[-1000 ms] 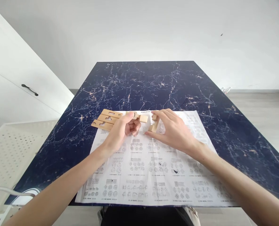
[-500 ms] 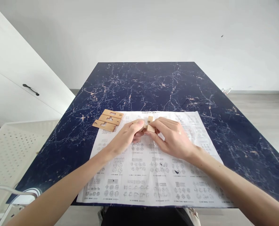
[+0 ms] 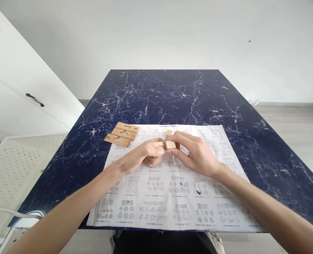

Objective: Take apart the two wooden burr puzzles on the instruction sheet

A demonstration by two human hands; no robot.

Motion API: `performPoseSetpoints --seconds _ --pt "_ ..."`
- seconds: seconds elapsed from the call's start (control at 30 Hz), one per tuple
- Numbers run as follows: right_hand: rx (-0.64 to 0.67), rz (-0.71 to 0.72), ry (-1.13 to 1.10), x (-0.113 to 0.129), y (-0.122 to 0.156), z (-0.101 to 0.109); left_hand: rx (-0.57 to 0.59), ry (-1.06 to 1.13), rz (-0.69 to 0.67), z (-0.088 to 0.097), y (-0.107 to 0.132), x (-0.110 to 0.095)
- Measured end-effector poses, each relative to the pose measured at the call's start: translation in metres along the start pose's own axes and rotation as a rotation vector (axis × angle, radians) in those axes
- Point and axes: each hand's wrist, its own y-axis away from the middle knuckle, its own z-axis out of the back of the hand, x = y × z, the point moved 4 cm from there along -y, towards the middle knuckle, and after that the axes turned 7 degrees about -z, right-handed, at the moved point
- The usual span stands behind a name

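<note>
Over the printed paper sheet (image 3: 161,208), my two hands meet around light wooden puzzle blocks (image 3: 170,145). My left hand (image 3: 152,153) is closed on the left part of the pieces, its thumb lying across the top. From the other side, my right hand (image 3: 192,151) pinches the right block between thumb and fingers. Another wooden end (image 3: 169,132) sticks out on the far side, beyond the right fingertips. The fingers hide how the pieces join. Three flat wooden plates (image 3: 122,134) with cut-outs and numbers lie overlapping at the sheet's upper left corner.
The dark blue marbled table (image 3: 159,95) stretches away to a white wall. At the left are a white cabinet (image 3: 21,84) with a black handle and a cream perforated basket (image 3: 24,165). A white cable (image 3: 11,212) runs at the near left corner.
My left hand has turned, its thumb coming nearer and lower over the pieces. The blocks now sit closer together. My right hand keeps its pinch almost in place.
</note>
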Motion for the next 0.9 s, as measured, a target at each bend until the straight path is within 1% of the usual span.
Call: performPoseSetpoints --seconds 0.07,0.17,0.2,0.23,0.27,0.3,0.37,0.4,0.43,0.47,0.53,0.6,0.67,0.73,0.8,0.9 --pt "-0.005 -0.036 -0.038 -0.002 -0.002 0.003 0.04 0.043 -0.009 0.002 0.0 0.001" --pt "-0.025 -0.196 -0.138 -0.011 -0.004 0.008 0.098 0.125 0.029 0.001 0.003 0.002" --pt "-0.039 -0.264 -0.168 -0.016 -0.005 0.011 0.097 0.141 0.041 0.0 0.004 0.001" --pt "-0.056 -0.326 -0.19 -0.02 -0.005 0.014 0.057 0.138 0.042 0.0 0.004 0.0" --pt "-0.07 -0.377 -0.207 -0.024 -0.005 0.017 -0.032 0.098 0.033 0.001 0.004 -0.002" --pt "-0.081 -0.422 -0.22 -0.028 -0.006 0.019 -0.158 0.014 0.014 0.003 0.005 -0.004" --pt "-0.109 -0.498 -0.218 -0.035 -0.006 0.025 -0.455 -0.275 -0.041 0.009 0.008 -0.012" --pt "-0.128 -0.532 -0.202 -0.037 -0.007 0.027 -0.567 -0.447 -0.062 0.01 0.01 -0.015" --pt "-0.15 -0.563 -0.178 -0.04 -0.007 0.03 -0.643 -0.614 -0.075 0.011 0.011 -0.017" --pt "-0.167 -0.591 -0.152 -0.042 -0.007 0.033 -0.676 -0.762 -0.077 0.011 0.012 -0.018" --pt "-0.155 -0.628 -0.106 -0.047 -0.006 0.036 -0.654 -0.977 -0.062 0.012 0.011 -0.013" --pt "-0.074 -0.628 -0.051 -0.05 -0.006 0.036 -0.579 -1.105 -0.048 0.013 0.009 -0.004" --pt "0.036 -0.569 0.032 -0.052 -0.006 0.033 -0.522 -1.189 -0.06 0.013 0.008 0.003" --pt "0.11 -0.501 0.116 -0.053 -0.005 0.028 -0.498 -1.239 -0.09 0.011 0.007 0.007" --pt "0.105 -0.475 0.176 -0.055 -0.004 0.023 -0.495 -1.244 -0.127 0.009 0.007 0.009" --pt "0.026 -0.466 0.188 -0.059 -0.002 0.017 -0.504 -1.217 -0.172 0.008 0.007 0.011"
